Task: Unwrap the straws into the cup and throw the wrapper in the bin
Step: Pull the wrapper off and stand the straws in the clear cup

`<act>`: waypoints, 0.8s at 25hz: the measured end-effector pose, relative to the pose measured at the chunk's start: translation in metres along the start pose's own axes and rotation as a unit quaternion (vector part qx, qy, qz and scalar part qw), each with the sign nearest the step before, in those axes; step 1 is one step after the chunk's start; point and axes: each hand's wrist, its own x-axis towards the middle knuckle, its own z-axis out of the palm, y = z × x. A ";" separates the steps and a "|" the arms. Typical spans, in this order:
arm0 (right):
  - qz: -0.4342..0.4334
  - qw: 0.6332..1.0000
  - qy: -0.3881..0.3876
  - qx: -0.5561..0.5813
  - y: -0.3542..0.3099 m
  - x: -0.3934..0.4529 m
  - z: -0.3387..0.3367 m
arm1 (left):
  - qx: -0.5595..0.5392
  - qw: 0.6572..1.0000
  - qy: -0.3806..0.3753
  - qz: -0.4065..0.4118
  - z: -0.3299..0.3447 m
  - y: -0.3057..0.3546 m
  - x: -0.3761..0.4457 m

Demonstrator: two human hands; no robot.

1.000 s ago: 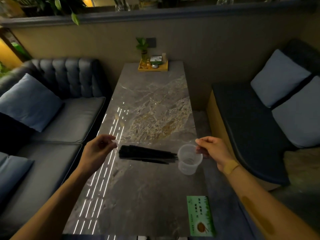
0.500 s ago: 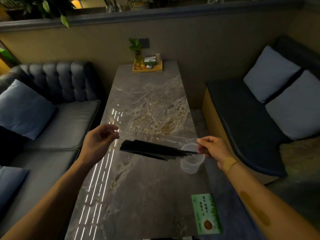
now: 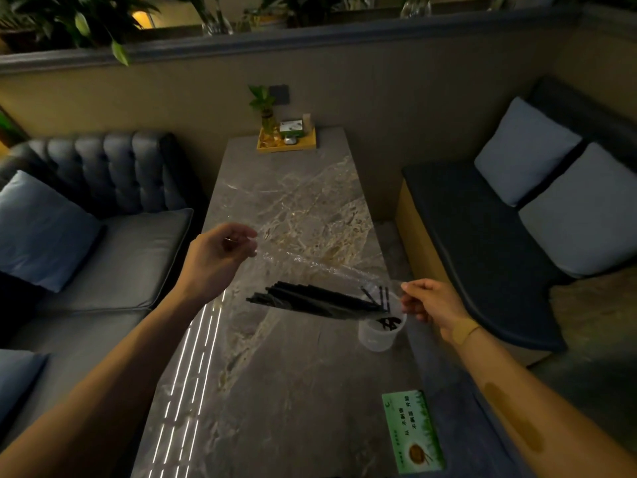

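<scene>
Both hands pinch crinkly clear wrapper (image 3: 310, 267): left hand (image 3: 215, 260) raised, right hand (image 3: 427, 303) beside translucent round cup (image 3: 377, 334); thin black straws (image 3: 310, 300) slant into cup on marble table (image 3: 275, 391).

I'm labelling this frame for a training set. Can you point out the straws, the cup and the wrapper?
straws (image 3: 310, 301): head view, middle of the black bundle.
cup (image 3: 374, 339): head view, lower front wall.
wrapper (image 3: 310, 263): head view, crinkled clear film stretched between the hands.
</scene>
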 end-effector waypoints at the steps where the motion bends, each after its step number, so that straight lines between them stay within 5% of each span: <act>1: 0.002 1.000 0.004 0.004 0.000 0.001 -0.002 | 0.007 1.000 0.000 0.006 0.002 0.004 0.003; 20: 0.101 0.988 -0.025 0.118 0.028 0.017 -0.026 | 0.087 0.994 -0.045 0.055 0.050 0.091 0.042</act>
